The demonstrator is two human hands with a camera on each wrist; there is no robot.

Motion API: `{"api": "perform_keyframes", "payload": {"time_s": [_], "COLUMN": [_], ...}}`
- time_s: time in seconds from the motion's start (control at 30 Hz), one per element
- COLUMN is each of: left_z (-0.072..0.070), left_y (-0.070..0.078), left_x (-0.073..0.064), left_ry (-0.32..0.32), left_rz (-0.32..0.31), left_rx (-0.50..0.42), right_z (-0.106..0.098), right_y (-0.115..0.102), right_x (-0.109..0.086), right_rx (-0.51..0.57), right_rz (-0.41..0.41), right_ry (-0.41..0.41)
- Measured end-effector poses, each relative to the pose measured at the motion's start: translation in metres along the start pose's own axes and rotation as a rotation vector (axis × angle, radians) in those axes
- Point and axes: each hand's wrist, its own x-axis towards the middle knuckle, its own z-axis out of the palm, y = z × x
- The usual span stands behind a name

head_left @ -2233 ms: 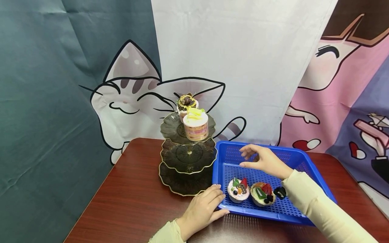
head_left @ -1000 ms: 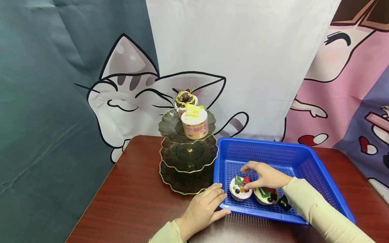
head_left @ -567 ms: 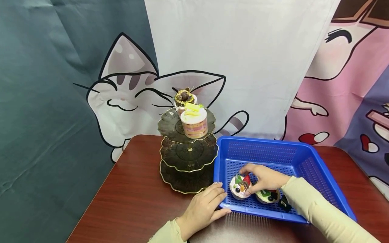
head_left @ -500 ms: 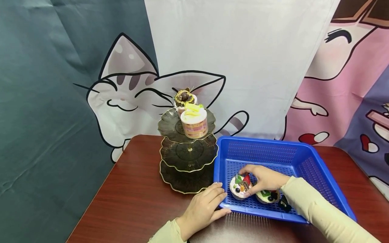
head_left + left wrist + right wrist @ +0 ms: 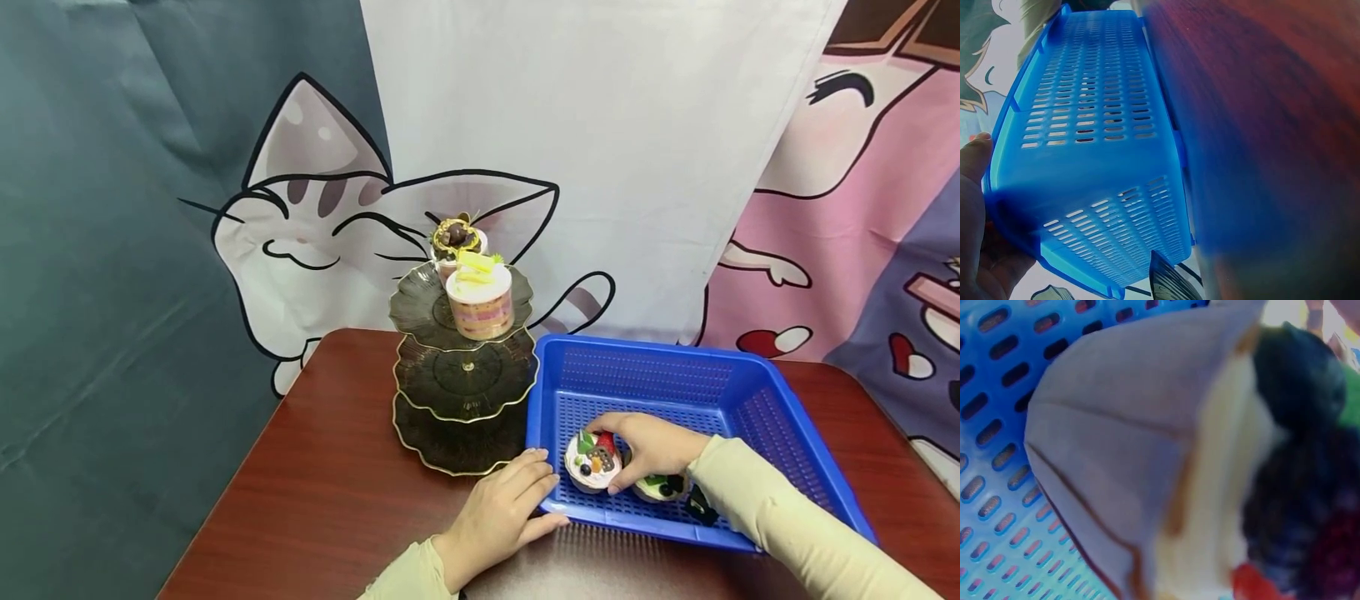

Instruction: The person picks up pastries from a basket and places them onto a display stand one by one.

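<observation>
Strawberry-topped cupcake [image 5: 591, 463] sits in blue basket [image 5: 645, 375], next to second cupcake [image 5: 651, 491]. Right hand [image 5: 654, 446], poised above moments ago, now down, thumb and fingers curled round its sides! Grip looks made; no clear lift. Left hand [image 5: 501, 508] rests on basket rim, fingers nearly straight.

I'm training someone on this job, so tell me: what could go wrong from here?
The right hand pinches the white-topped cupcake right beside a second cupcake, which it might knock when lifting.

The blue basket stands close to the tiered stand; a nudge could perhaps topple the layered dessert cup near the top tier's front edge.
</observation>
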Motion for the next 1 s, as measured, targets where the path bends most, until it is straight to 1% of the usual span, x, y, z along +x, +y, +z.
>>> {"api": "perform_keyframes", "payload": {"time_s": [0.13,0.4,0.77,1.0], "left_z": [-0.0005,-0.001,-0.0015,-0.0011], "left_y": [-0.0004,-0.0007,-0.0007,-0.0011], "left_x": [0.0003,0.0009,0.0016,0.0014], "left_ry": [-0.003,-0.007,-0.004,-0.002], "left_rz": [0.002,-0.004,0.007,0.01], "left_rx": [0.005,0.001,0.012,0.009], "right_z": [0.0005,0.0002,-0.0009,-0.0007], "right_y": [-0.0023,-0.0028,-0.0032,-0.003], "right_x": [0.0007,0.0018,0.0025,0.0023], "right_rx": [-0.02,-0.024,0.026,0.037], "right_rz": [0.002,0.009,0.025,0.02], "right_ry": [0.005,0.025,0.024,0.035]}}
